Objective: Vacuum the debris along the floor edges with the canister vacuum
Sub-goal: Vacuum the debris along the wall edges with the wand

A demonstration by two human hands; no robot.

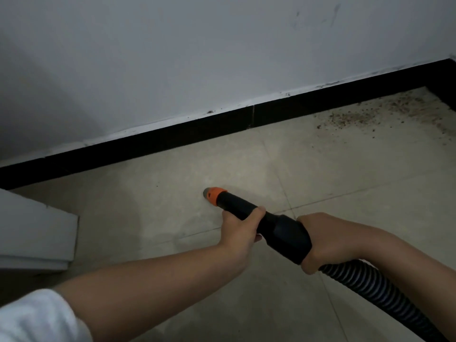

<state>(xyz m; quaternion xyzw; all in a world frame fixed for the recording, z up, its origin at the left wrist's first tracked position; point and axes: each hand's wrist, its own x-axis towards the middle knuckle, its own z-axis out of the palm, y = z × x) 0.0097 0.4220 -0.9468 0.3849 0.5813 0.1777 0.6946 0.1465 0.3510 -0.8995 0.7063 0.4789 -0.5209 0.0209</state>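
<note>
left hand (240, 228) wraps vacuum nozzle (256, 218) | right hand (320, 240) clamps its rear | debris (357, 114) lies forward-right of both, right hand nearer | nozzle axis points forward-left

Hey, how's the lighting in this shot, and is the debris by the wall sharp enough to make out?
Head view: dim, cool light, with a soft shadow darkening the wall at left; the skirting bows from wide-angle distortion; the debris at upper right reads as grainy brown specks, soft but visible; no glare.
</note>
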